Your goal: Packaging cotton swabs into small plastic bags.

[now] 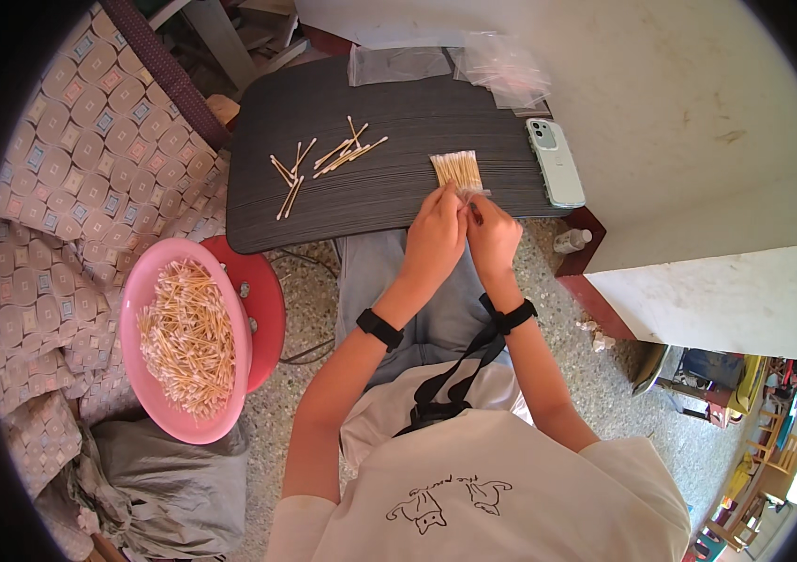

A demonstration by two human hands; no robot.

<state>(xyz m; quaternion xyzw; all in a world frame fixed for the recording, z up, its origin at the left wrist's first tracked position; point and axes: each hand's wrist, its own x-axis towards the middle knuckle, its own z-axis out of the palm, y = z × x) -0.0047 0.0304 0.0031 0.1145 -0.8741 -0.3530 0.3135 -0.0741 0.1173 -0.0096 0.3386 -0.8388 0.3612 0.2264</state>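
At the near edge of the dark table (398,103), a small clear plastic bag of cotton swabs (456,170) lies with the swabs side by side, heads pointing away from me. My left hand (437,232) and my right hand (494,234) meet at the bag's near end, fingers closed on its plastic edge. The fingertips partly cover that edge, so whether it is sealed cannot be made out. To the left on the tabletop, several loose cotton swabs (350,157) are scattered at different angles.
A pink basin (130,342) full of swabs rests on a red stool (267,318) at my left. Clear empty bags (506,70) lie along the far edge. A pale green phone (558,169) lies at the right, by the wall. Below it a small bottle (572,242) stands.
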